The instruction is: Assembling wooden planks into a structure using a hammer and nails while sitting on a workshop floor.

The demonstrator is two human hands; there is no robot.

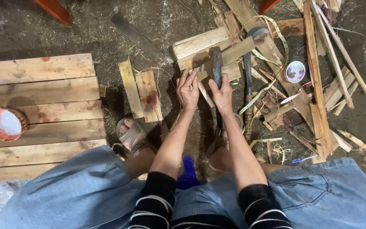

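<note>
Right hand [222, 94] grips dark blade tool [216, 63] upright over wood block [229, 55]; left hand [187, 89] open, fingers spread beside it. Dirt floor [22, 29] littered with sawdust, offcuts; plank pallet [39, 110] on the left.

planks [34, 91]: rough bare wood, red-stained | blade [216, 68]: dull dark metal | bowl [295, 71]: glossy glazed ceramic | floor [18, 29]: matt, sawdust-strewn
</note>
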